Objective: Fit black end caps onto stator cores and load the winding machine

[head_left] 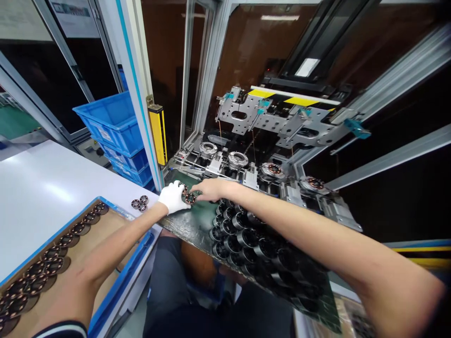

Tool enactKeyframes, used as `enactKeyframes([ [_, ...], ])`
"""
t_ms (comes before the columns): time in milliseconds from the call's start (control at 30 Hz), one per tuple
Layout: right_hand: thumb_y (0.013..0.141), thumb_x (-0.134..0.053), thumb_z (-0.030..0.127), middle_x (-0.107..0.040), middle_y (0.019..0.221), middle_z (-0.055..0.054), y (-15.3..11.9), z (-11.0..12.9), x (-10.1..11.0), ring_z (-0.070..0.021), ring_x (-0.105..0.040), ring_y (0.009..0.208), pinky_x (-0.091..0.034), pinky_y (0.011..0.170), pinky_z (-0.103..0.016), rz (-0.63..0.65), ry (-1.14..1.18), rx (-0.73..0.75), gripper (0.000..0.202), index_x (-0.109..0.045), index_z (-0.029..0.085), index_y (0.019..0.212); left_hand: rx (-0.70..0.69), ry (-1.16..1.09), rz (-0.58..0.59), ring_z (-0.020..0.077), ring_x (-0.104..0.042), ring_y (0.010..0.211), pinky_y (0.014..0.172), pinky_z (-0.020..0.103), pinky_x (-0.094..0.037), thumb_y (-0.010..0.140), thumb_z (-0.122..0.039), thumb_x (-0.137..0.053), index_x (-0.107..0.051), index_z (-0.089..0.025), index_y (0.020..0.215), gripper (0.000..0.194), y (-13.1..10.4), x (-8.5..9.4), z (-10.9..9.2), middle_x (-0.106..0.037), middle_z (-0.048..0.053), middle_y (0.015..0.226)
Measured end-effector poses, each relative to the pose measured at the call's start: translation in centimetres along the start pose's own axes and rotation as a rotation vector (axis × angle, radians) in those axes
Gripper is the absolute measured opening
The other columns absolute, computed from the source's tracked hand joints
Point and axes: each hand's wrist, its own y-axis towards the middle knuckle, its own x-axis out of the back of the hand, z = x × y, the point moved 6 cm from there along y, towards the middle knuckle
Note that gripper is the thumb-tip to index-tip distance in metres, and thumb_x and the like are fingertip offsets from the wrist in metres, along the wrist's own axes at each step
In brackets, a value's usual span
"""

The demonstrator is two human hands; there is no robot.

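My left hand, in a white glove, has its fingers curled around small copper-wound motor stators at the near edge of the green work surface. One stator shows between my two hands, and part of another shows by the gloved fingertips. My bare right hand reaches in from the right, thumb and fingertips closed on the side of that stator. Just right of my hands, several black cylindrical cups stand in rows on the same surface. Behind them is a row of round metal fixtures; the two on the right hold copper-wound parts.
Three loose stators lie on the white table at left. A blue-rimmed tray holds more stators on cardboard. Stacked blue crates stand beyond. A yellow sensor bar and an overhead metal plate border the machine.
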Motion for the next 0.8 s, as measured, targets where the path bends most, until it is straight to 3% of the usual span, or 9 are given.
enactKeyframes([
  [100,0.114,-0.066,0.031,-0.073,0.155,-0.014,-4.7,-3.5,1.7,-0.0287,-0.074,0.136,-0.053,0.125,-0.045,-0.139,0.031,-0.015,0.061,-0.055,0.023,0.174,0.099,-0.080,-0.102,0.0349,-0.069,0.135,0.114,0.044,-0.062,0.097,-0.071,-0.083,-0.063,-0.014,0.149,0.080,-0.7,-1.6,-0.3,-0.053,0.022,0.163],
  [233,0.112,-0.062,0.042,-0.081,0.141,-0.014,-12.2,-9.7,1.9,-0.0314,-0.080,0.121,-0.058,0.112,-0.041,-0.238,0.095,-0.144,0.067,-0.055,0.022,0.175,0.146,-0.135,-0.153,0.0366,-0.065,0.142,0.122,0.042,-0.058,0.096,-0.064,-0.085,-0.064,-0.012,0.145,0.075,0.8,-2.2,-0.3,-0.047,0.023,0.170],
  [367,0.110,-0.059,0.051,-0.085,0.110,-0.012,-19.5,-16.1,-0.5,-0.0313,-0.081,0.097,-0.061,0.097,-0.043,-0.261,0.177,-0.287,0.068,-0.060,0.022,0.171,0.172,-0.133,-0.138,0.0365,-0.063,0.145,0.125,0.046,-0.055,0.097,-0.064,-0.085,-0.064,-0.009,0.146,0.076,2.7,-1.7,0.0,-0.047,0.025,0.171],
  [533,0.110,-0.067,0.031,-0.083,0.098,-0.018,-26.4,-23.2,-4.5,-0.0266,-0.078,0.085,-0.057,0.087,-0.039,-0.313,0.263,-0.501,0.059,-0.065,0.017,0.167,0.155,-0.085,-0.063,0.0374,-0.061,0.150,0.126,0.046,-0.055,0.097,-0.061,-0.085,-0.064,-0.010,0.150,0.076,2.4,-0.5,0.2,-0.045,0.026,0.175],
  [600,0.110,-0.070,0.025,-0.082,0.095,-0.019,-28.3,-25.9,-5.9,-0.0252,-0.077,0.084,-0.056,0.087,-0.038,-0.344,0.273,-0.592,0.053,-0.069,0.013,0.161,0.142,-0.048,-0.032,0.0412,-0.064,0.148,0.123,0.048,-0.057,0.091,-0.053,-0.091,-0.067,-0.013,0.147,0.073,1.5,1.1,0.0,-0.044,0.026,0.176],
  [700,0.113,-0.068,0.024,-0.081,0.094,-0.013,-30.0,-29.6,-7.7,-0.0215,-0.076,0.083,-0.058,0.092,-0.037,-0.398,0.285,-0.702,0.044,-0.071,0.011,0.155,0.110,0.000,-0.063,0.0439,-0.068,0.140,0.119,0.052,-0.059,0.095,-0.047,-0.083,-0.069,-0.017,0.144,0.059,0.6,5.8,-1.5,-0.051,0.025,0.170],
  [800,0.116,-0.069,0.035,-0.081,0.099,-0.008,-30.2,-32.8,-9.2,-0.0202,-0.076,0.084,-0.062,0.095,-0.040,-0.448,0.305,-0.787,0.045,-0.067,0.012,0.154,-0.047,-0.012,-0.135,0.0373,-0.066,0.145,0.126,0.048,-0.055,0.107,-0.053,-0.068,-0.066,-0.021,0.148,0.052,1.5,11.8,-6.4,-0.059,0.018,0.161],
])
